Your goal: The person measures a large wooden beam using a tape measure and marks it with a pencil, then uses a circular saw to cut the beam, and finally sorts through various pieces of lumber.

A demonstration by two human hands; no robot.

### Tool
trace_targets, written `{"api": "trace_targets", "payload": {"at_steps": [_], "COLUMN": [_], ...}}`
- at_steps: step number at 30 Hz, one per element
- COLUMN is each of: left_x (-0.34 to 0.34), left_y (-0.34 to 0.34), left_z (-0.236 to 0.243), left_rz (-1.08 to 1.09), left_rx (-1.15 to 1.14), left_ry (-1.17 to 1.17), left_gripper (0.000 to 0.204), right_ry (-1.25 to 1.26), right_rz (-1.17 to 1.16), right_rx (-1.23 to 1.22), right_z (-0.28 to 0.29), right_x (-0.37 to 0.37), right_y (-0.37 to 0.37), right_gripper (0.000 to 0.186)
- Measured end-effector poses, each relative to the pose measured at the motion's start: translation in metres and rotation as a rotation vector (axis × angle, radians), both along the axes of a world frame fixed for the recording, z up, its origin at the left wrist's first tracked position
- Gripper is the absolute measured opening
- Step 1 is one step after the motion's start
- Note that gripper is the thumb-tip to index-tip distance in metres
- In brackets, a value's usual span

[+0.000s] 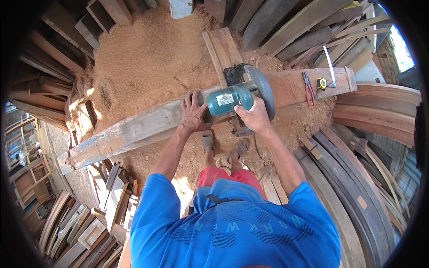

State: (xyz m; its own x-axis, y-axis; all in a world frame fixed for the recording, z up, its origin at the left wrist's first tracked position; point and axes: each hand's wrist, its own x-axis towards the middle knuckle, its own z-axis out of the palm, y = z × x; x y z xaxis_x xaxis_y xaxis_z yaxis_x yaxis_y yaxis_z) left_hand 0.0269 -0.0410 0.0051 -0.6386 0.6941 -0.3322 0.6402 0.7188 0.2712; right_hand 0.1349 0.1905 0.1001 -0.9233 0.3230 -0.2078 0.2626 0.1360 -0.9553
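R hand (257,114) clamped on circ. saw (243,96); L hand (194,114) spread open on plank (134,129).

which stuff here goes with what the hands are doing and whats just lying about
In use:
- saw, gripped by the right hand
- plank, left hand on it
- short board, partly under the saw

Seemingly just lying about:
- pliers, tape measure and square, on the plank's right end
- curved boards at right
- sawdust
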Motion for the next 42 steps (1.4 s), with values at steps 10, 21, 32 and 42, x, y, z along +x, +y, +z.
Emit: {"api": "trace_targets", "payload": {"at_steps": [10, 21, 32, 42], "left_x": [0.0, -0.001, -0.001, -0.001], "left_y": [-0.001, 0.0, 0.003, 0.002], "left_z": [-0.005, -0.006, -0.001, 0.0], "left_rz": [-0.008, -0.009, 0.011, 0.004], "left_rx": [0.014, -0.01, -0.006, -0.027], "left_ry": [0.026, 0.01, -0.009, -0.001], "left_gripper": [0.111, 0.115, 0.109, 0.11], "right_ry": [0.037, 0.062, 0.052, 0.066], "right_rz": [-0.002, 0.018, 0.012, 0.035], "right_rx": [-0.03, 0.0, 0.005, 0.039], "right_z": [-0.001, -0.003, -0.005, -0.009], "right_x": [-0.009, -0.018, -0.028, -0.041], "right_y": [0.001, 0.005, 0.008, 0.012], "right_gripper": [0.015, 0.016, 0.017, 0.021]}}
